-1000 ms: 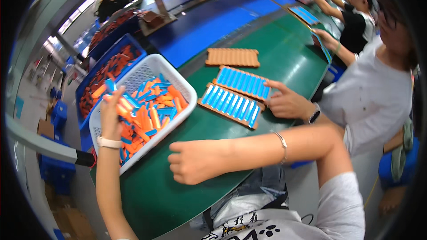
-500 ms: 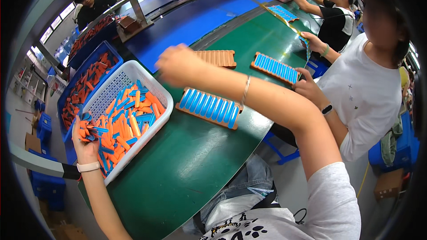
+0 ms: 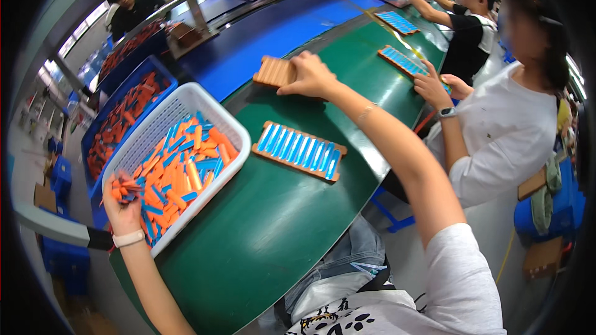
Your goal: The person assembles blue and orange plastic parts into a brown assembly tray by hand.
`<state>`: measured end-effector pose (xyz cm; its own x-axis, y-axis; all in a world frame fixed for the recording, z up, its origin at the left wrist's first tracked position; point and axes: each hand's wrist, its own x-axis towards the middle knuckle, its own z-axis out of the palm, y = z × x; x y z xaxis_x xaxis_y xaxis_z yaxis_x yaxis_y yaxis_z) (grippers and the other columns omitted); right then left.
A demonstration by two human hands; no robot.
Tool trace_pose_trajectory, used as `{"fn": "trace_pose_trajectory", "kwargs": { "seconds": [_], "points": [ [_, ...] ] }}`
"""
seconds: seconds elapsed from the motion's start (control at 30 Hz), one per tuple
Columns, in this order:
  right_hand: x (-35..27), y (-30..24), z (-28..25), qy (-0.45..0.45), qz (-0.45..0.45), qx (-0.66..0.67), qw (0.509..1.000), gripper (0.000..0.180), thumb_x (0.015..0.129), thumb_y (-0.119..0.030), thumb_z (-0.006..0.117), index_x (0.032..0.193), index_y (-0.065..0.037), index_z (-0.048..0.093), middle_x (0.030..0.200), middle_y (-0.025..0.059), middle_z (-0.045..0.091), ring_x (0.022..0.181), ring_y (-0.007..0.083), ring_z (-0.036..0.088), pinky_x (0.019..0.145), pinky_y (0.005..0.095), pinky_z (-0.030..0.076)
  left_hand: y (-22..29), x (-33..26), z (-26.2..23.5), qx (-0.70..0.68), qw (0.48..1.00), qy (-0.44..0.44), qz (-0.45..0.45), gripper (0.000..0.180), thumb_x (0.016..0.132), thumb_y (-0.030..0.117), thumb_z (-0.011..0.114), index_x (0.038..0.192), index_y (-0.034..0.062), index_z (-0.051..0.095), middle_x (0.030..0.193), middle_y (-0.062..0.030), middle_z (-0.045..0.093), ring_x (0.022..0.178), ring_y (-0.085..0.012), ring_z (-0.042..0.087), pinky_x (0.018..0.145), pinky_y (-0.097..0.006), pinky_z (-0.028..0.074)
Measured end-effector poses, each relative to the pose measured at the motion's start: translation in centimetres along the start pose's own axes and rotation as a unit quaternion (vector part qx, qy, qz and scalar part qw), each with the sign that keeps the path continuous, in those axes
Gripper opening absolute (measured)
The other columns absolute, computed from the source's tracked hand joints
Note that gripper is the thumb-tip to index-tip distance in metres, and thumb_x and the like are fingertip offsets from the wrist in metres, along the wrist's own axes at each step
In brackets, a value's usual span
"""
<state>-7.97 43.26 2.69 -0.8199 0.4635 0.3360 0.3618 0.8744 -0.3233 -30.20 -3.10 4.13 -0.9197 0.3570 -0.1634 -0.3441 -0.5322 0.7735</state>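
My left hand (image 3: 124, 212), at the near left side of a white basket (image 3: 241, 129), is closed around a bunch of orange and blue strips (image 3: 126, 187). Inside the basket lies a loose heap of flat, round-ended orange and blue strips (image 3: 180, 177). Reaching across the green table, my right hand (image 3: 312, 76) grips the right end of a brown tray (image 3: 274, 71) with bare ridges; its fingers cover that end. Nearer to me sits a second brown tray (image 3: 338, 177), with blue strips side by side in its slots.
Behind the basket stands a blue crate (image 3: 167, 87) of orange pieces. A blue conveyor surface (image 3: 242, 56) runs along the far side. To the right, a co-worker in white (image 3: 506, 124) handles strips near another filled tray (image 3: 397, 59). A grey metal bar (image 3: 53, 226) crosses at lower left.
My right hand has come back rightward and now grips the bare tray, which has shifted left. The co-worker's tray lies farther away. My left hand still holds its bunch.
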Motion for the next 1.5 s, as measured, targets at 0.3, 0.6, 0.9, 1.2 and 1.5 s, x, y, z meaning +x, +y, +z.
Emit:
{"fn": "trace_pose_trajectory", "kwargs": {
  "seconds": [0.3, 0.6, 0.9, 1.2, 1.5],
  "points": [
    [-15.8, -13.1, -4.1, -0.141, -0.255, 0.179, 0.94, 0.073, 0.058, -0.041, 0.081, 0.111, 0.003, 0.056, 0.1, 0.0153, 0.055, 0.091, 0.0311, 0.052, 0.078, 0.0402, 0.043, -1.4, -7.7, 8.8, -0.08, 0.989, -0.08, 0.099, 0.008, 0.095, 0.011, 0.053, 0.091, 0.0079, 0.046, 0.073, 0.0018, 0.044, 0.062, -0.0064, 0.049, 0.054, -0.021, 0.044],
    [-20.2, -13.8, -2.0, -0.165, -0.285, 0.194, 0.924, 0.073, 0.067, -0.043, 0.077, 0.118, 0.004, 0.053, 0.109, 0.014, 0.053, 0.097, 0.0298, 0.049, 0.08, 0.0399, 0.038, -9.0, -24.7, 8.4, 0.02, 0.979, -0.199, -0.032, 0.018, 0.091, 0.016, 0.058, 0.095, 0.0082, 0.042, 0.066, -0.0034, 0.053, 0.054, -0.0158, 0.056, 0.05, -0.03, 0.049],
    [-23.0, -18.5, -3.6, -0.41, -0.134, 0.713, 0.553, 0.035, 0.086, -0.016, 0.068, 0.114, 0.004, 0.061, 0.106, 0.0183, 0.065, 0.095, 0.026, 0.064, 0.08, 0.034, 0.051, -14.4, -30.9, 8.2, 0.115, 0.829, -0.292, -0.462, 0.022, 0.079, 0.013, 0.074, 0.095, 0.0034, 0.062, 0.084, -0.0039, 0.063, 0.08, -0.0118, 0.063, 0.067, -0.025, 0.051],
    [-25.6, -17.0, -4.6, -0.401, -0.116, 0.694, 0.587, 0.013, 0.082, -0.001, 0.069, 0.094, 0.001, 0.068, 0.087, 0.0101, 0.068, 0.08, 0.0235, 0.062, 0.071, 0.0327, 0.049, -17.5, -31.6, 7.1, -0.02, 0.757, -0.465, -0.459, 0.028, 0.084, 0.026, 0.07, 0.094, 0.0019, 0.06, 0.087, -0.0054, 0.063, 0.075, -0.0132, 0.061, 0.064, -0.025, 0.049],
    [-24.4, -14.8, -4.4, -0.238, 0.084, 0.722, 0.644, 0.014, 0.079, 0.006, 0.068, 0.092, 0.001, 0.068, 0.093, 0.0144, 0.068, 0.086, 0.0201, 0.062, 0.074, 0.0306, 0.05, -16.7, -29.9, 8.4, -0.158, 0.758, -0.247, -0.583, 0.025, 0.083, 0.017, 0.064, 0.095, 0.004, 0.046, 0.065, -0.006, 0.051, 0.049, -0.0139, 0.055, 0.043, -0.025, 0.045]
  ]
}}
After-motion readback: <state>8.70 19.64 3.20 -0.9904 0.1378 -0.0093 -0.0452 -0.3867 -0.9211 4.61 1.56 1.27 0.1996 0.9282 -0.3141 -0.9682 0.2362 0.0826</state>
